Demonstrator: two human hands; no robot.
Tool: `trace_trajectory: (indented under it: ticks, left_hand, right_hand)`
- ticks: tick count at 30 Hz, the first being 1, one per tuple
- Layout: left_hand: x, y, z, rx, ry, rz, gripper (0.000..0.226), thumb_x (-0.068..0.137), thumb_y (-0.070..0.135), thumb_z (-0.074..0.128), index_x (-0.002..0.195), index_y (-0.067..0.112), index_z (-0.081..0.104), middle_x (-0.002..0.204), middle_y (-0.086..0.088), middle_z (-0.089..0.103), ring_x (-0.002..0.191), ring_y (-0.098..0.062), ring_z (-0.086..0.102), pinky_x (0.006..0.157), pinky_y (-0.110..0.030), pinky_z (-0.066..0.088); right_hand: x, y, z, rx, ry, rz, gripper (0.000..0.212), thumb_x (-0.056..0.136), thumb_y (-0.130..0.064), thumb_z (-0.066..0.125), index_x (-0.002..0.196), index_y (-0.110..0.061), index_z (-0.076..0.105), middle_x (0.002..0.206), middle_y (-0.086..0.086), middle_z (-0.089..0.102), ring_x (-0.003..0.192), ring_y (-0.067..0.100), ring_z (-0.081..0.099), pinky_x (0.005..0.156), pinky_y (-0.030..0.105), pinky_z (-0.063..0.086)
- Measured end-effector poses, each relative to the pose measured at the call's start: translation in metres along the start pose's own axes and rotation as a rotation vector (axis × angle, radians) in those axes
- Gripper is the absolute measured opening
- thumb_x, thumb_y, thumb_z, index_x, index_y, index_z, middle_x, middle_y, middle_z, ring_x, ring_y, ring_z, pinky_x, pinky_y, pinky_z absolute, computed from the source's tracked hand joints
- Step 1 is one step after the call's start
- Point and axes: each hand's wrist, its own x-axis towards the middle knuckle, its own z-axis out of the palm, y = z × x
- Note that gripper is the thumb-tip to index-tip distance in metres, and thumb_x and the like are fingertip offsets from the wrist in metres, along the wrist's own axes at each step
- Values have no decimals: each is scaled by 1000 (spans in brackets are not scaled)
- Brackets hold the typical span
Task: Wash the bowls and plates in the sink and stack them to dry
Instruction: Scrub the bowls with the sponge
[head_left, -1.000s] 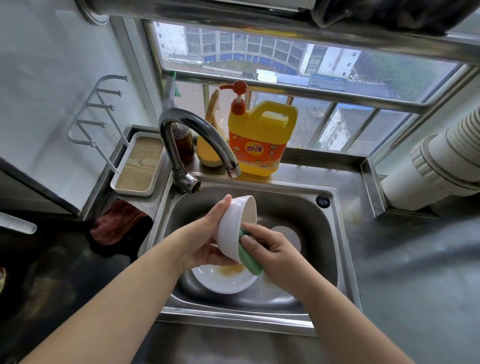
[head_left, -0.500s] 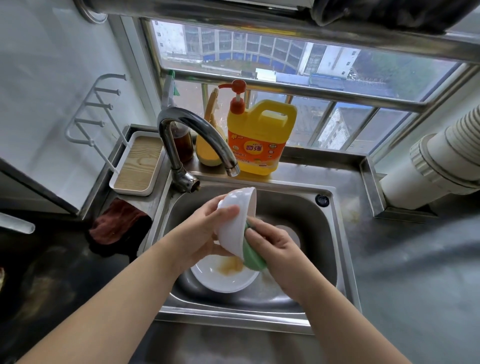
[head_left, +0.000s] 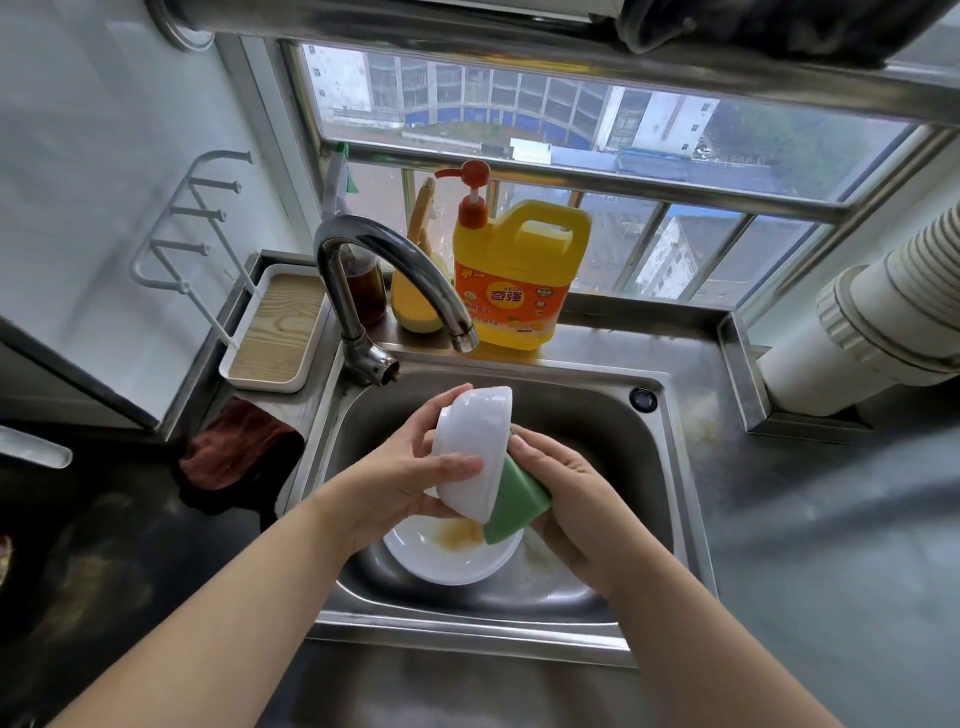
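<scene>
A white bowl (head_left: 470, 441) is held on its side over the steel sink (head_left: 670, 467). My left hand (head_left: 410, 470) grips it, thumb across the outer wall and fingers behind. My right hand (head_left: 569, 499) holds a green sponge (head_left: 514, 501) against the bowl's right side. Below them a white plate (head_left: 441, 558) with an orange-brown sauce smear lies on the sink floor. Most of the sponge's working face is hidden by the bowl.
A curved tap (head_left: 395, 280) arches over the sink's back left. A yellow detergent jug (head_left: 514, 270) with a red pump stands on the sill. A white tray (head_left: 275, 332) with wooden base and peg rack sits left. A dark red cloth (head_left: 234, 447) lies below it.
The bowl has been turned in my left hand, so its outer wall and base face me more. My left thumb has slid across the bowl. The sponge has shifted lower along the bowl's side.
</scene>
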Motion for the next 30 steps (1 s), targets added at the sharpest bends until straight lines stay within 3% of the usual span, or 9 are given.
trace_trajectory:
  ticks: [6, 10, 14, 17, 20, 22, 25, 28, 30]
  left_hand:
    - [-3, 7, 8, -61, 54, -12, 79, 57, 47, 79, 128, 25, 53, 124, -20, 58, 97, -34, 67, 72, -47, 57]
    - [0, 13, 12, 10, 132, -208, 88, 59, 66, 75, 123, 9, 59, 114, -24, 65, 86, -30, 70, 63, -36, 57]
    - [0, 16, 4, 98, 49, -318, 109, 45, 84, 64, 130, 17, 53, 118, -20, 65, 100, -32, 69, 75, -41, 59]
    - [-1, 7, -4, 53, -1, -138, 120, 34, 64, 88, 140, 39, 36, 133, -10, 54, 115, -29, 61, 92, -49, 53]
    - [-2, 0, -1, -39, 28, 32, 120, 34, 32, 98, 138, 45, 38, 134, -11, 50, 114, -32, 61, 86, -48, 55]
    - [0, -3, 2, -44, 45, 94, 109, 38, 34, 97, 135, 39, 47, 129, -14, 54, 110, -34, 62, 80, -47, 55]
    - [1, 0, 4, -86, 64, 98, 94, 48, 45, 91, 132, 28, 52, 126, -19, 55, 105, -34, 62, 74, -48, 55]
    - [-2, 11, 7, -2, 99, -10, 79, 60, 54, 78, 127, 18, 55, 121, -22, 61, 96, -32, 67, 73, -46, 57]
    - [-2, 15, 12, 82, 148, -121, 73, 68, 61, 72, 123, 15, 57, 111, -21, 66, 84, -30, 70, 67, -41, 58]
  right_hand:
    - [1, 11, 7, -297, 43, -155, 23, 92, -28, 58, 112, -35, 67, 117, -3, 64, 115, 23, 57, 104, 48, 44]
    - [4, 11, 11, -435, 58, -146, 24, 93, -29, 55, 103, -48, 66, 118, -7, 62, 113, 17, 57, 102, 45, 46]
    - [5, 5, 5, -242, 115, -23, 22, 96, -27, 52, 110, -34, 68, 110, 1, 70, 107, 22, 63, 99, 45, 48]
    - [4, -1, 2, -70, 96, 28, 29, 89, -33, 55, 113, -24, 68, 104, 7, 71, 96, 23, 65, 91, 43, 51]
    - [3, -3, 1, 0, 73, 49, 34, 87, -36, 53, 113, -20, 68, 102, 10, 70, 94, 25, 64, 88, 42, 53]
    - [2, -3, 2, -9, 56, 31, 38, 82, -38, 55, 113, -20, 68, 103, 10, 70, 95, 24, 64, 87, 41, 53]
    - [2, 2, 8, -106, 48, -48, 34, 80, -36, 58, 111, -27, 68, 111, 8, 68, 105, 26, 62, 99, 45, 48]
    - [3, 11, 10, -248, 39, -142, 24, 89, -27, 63, 112, -30, 68, 126, -2, 61, 119, 20, 56, 106, 43, 43]
    - [3, 14, 10, -301, 40, -137, 24, 92, -21, 59, 107, -36, 69, 123, -7, 63, 118, 19, 56, 106, 44, 43]
